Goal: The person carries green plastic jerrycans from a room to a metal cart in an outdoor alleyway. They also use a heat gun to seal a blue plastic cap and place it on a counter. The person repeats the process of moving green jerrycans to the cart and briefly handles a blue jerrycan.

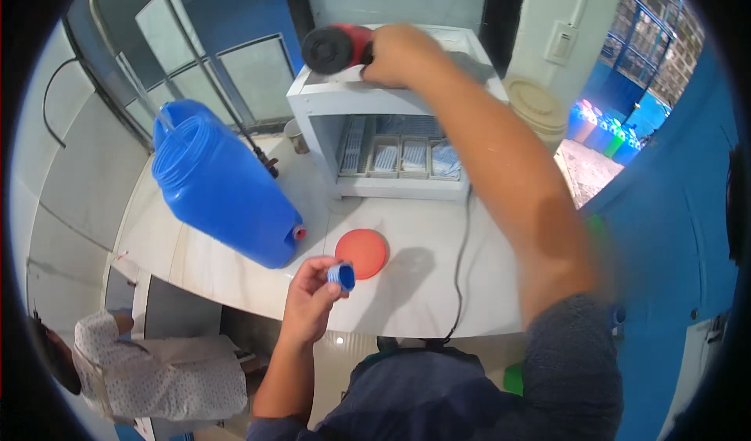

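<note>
My left hand (309, 296) pinches a small blue ribbed cap (342, 277) between thumb and fingers, its hollow side turned to the right. My right hand (403, 54) is stretched far forward over the top of a white shelf unit (383, 103), closed on a red-and-black heat gun (335, 48) whose round black end points left. Flat on the counter just beyond my left hand lies a round red lid (361, 253). To the left stands a large blue water jug (227, 187), uncapped at its top, with clear water running in. A small red-rimmed spout sits low on its side.
Plastic trays (399, 155) with pale packets fill the shelf unit. A black cord (461, 261) crosses the white counter (501, 285) to its front edge. A cream-lidded bucket (538, 109) stands right of the unit. At lower left is another person (164, 374) in a patterned top.
</note>
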The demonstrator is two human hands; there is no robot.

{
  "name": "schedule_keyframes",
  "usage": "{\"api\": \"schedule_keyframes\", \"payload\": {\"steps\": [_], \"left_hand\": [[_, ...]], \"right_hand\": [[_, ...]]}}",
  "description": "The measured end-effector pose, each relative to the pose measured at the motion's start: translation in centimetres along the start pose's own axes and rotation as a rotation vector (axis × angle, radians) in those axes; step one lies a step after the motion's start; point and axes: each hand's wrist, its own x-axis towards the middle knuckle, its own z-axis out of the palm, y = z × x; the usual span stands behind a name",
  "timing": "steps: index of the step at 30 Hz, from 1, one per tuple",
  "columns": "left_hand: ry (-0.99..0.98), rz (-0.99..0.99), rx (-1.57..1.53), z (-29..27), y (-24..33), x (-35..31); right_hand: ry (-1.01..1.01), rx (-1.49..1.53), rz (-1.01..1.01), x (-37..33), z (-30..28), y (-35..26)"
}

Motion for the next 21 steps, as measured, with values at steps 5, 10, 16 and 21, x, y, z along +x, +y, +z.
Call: {"api": "schedule_keyframes", "payload": {"steps": [5, 10, 16, 21], "left_hand": [[0.018, -0.052, 0.063, -1.7, -0.1, -1.6], [0.009, -0.108, 0.03, -2.2, -0.2, -1.8], [-0.108, -0.173, 0.149, -0.1, -1.1, -0.5], [-0.253, -0.145, 0.148, 4.3, -2.6, 0.2]], "right_hand": [[-0.074, 0.144, 0.03, 3.0, -0.5, 2.1], [-0.355, -0.393, 0.046, 1.4, -0.4, 9.1], [0.576, -0.033, 0.244, 0.3, -2.8, 16.0], [0.235, -0.229, 0.441, -6.8, -1.7, 23.9]]}}
